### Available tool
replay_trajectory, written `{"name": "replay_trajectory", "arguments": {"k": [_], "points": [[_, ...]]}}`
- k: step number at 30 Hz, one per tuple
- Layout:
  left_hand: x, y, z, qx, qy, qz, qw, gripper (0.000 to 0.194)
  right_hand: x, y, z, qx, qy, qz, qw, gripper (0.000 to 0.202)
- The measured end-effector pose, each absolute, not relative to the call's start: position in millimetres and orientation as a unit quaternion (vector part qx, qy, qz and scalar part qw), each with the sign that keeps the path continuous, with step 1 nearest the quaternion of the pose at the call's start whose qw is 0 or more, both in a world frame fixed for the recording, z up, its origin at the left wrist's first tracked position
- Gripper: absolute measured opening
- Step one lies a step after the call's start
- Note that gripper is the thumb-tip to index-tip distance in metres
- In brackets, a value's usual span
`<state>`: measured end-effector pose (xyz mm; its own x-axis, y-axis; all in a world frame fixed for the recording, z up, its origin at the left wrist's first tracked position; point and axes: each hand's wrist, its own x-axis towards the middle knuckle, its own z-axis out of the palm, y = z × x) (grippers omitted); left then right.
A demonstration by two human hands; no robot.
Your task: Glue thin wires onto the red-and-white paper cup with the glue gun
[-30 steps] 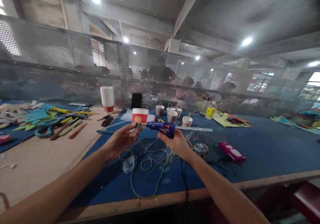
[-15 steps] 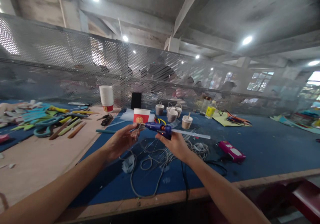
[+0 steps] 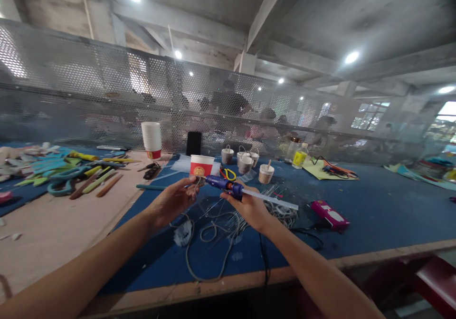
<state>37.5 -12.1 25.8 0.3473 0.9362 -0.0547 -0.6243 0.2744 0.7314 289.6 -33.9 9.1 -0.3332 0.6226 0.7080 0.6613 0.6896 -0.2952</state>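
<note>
On the blue mat (image 3: 160, 264), mid-scene, the right hand (image 3: 252, 209) grips the glue gun (image 3: 223, 185), fingers wrapped. The left hand (image 3: 174, 203) pinches the grey cord (image 3: 198, 183) at the nozzle; contact is unclear. Apparent step: glue application; next move calls for steady alignment, fingertips clear.

Cups (image 3: 245, 165) ahead, room right of magenta box (image 3: 330, 215)

The left forearm (image 3: 96, 257) and right forearm (image 3: 317, 262) are bare as far as they show, slim and smooth, tapering to narrow wrists. The left hand (image 3: 173, 200) and right hand (image 3: 251, 208) are bare too, with slender fingers (image 3: 183, 182); the nails are too small to make out.
</note>
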Motion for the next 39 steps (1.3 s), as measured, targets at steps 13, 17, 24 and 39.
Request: {"name": "replay_trajectory", "arguments": {"k": [13,17,24,39], "points": [[37.4,-12.4,26.1,0.304,0.253,0.509,0.764,0.011,289.7,-38.1,13.5,-0.416,-0.819,-0.081,0.388,0.039],[38.1,-14.1,28.1,0.304,0.259,0.512,0.761,0.011,289.9,-38.4,14.1,-0.419,-0.817,-0.095,0.384,0.039],[38.8,-14.7,29.6,0.301,0.255,0.513,0.762,0.011,290.4,-39.4,15.2,-0.423,-0.814,-0.102,0.384,0.039],[40.4,-17.8,34.0,0.297,0.258,0.516,0.761,0.012,291.7,-37.2,14.1,-0.419,-0.807,-0.116,0.399,0.039]]}}
